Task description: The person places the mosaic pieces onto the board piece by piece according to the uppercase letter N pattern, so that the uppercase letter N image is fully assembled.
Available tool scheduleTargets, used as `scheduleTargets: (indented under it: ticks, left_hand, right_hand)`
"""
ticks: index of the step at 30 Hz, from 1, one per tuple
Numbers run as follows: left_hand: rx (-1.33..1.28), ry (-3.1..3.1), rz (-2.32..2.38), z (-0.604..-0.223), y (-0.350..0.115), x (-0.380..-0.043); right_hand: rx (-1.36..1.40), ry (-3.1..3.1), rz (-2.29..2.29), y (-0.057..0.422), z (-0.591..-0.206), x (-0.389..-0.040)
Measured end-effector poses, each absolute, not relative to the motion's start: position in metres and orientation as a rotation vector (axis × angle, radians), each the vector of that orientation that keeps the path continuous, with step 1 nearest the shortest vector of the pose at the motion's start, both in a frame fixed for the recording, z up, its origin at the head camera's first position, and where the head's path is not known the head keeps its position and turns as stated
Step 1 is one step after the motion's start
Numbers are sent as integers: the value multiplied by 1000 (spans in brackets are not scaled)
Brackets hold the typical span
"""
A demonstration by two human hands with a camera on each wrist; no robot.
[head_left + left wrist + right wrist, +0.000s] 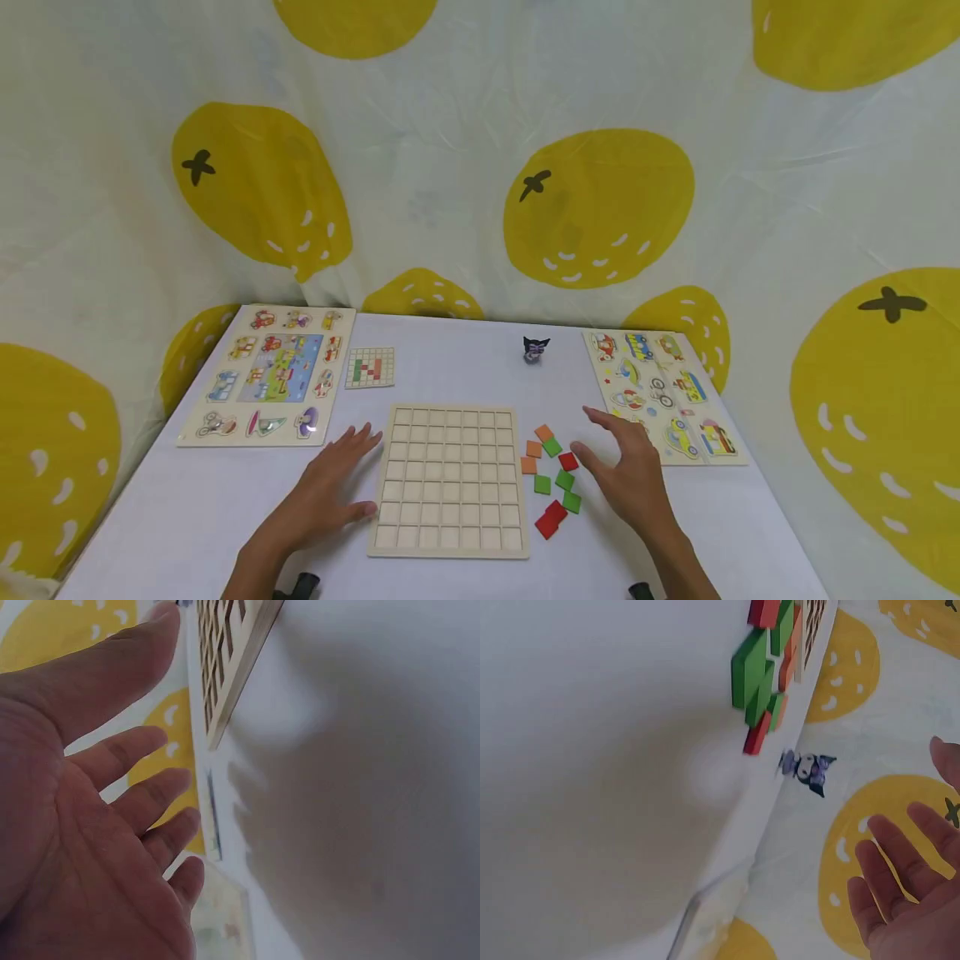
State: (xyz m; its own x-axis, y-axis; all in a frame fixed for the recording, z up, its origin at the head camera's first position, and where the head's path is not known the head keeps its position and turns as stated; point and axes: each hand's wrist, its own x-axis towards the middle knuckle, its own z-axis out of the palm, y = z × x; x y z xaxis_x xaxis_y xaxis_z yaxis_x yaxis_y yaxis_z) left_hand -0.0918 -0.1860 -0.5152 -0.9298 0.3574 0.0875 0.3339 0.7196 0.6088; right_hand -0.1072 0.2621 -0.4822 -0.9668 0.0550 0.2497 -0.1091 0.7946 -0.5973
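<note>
A pale wooden grid board lies on the white table with bare square cells. My left hand is at its left edge, fingers spread and holding nothing; the thumb tip reaches the board's rim in the head view. Loose square tiles are scattered along the right side of the board, among them a green tile, an orange tile and a red tile. Just right of these is my right hand, thumb and fingers apart with nothing between them. In the right wrist view its fingers are loosely extended.
Behind the board at left is a small pattern card with coloured squares. A picture puzzle board lies at far left, another vehicle puzzle board at right. A small dark figurine stands at the back, before a fruit-print curtain.
</note>
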Motion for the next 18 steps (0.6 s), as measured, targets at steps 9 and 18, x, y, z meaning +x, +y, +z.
scheduleTargets:
  ticks: [9,18]
  left_hand:
    - [594,2803,1079,-531,-179,-82]
    - [567,2763,1045,-532,-177,-81]
  right_hand:
    - [-34,-2881,1064,243,-495,-122]
    - [-101,-2962,1076,238,-507,-151]
